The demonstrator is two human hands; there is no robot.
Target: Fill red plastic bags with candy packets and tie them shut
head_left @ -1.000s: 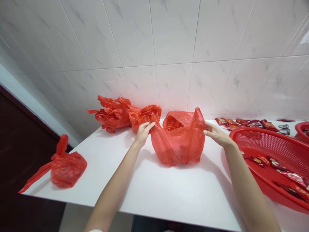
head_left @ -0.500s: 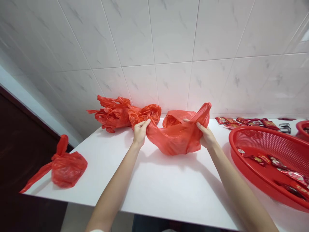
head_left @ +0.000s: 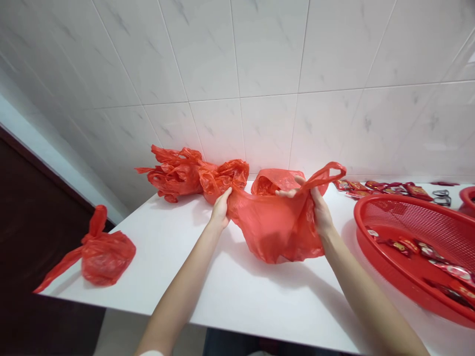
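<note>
A thin red plastic bag (head_left: 274, 225) is stretched between my two hands above the white table (head_left: 222, 291). My left hand (head_left: 221, 207) pinches the bag's left upper edge, thumb on top. At the right side, my right hand (head_left: 319, 207) grips the bag below its looped handle (head_left: 336, 170), with the thumb in front and several fingers reaching over the rim behind. What the bag contains, if anything, is hidden by the plastic. Just behind it stands another red plastic bag (head_left: 274, 174) with its mouth open.
Crumpled red bags (head_left: 178, 173) lie against the tiled wall (head_left: 267, 59). A knotted red bag (head_left: 107, 259) sits at the left table edge. To the right is a red mesh basket (head_left: 411, 291) holding wrapped snacks (head_left: 456, 271). More red packets (head_left: 393, 189) lie behind it.
My right hand has moved from the bag's outer right side to gripping its rim, fingers over the edge. The bag was lifted and spread wider, its right handle now fanned into a loop.
</note>
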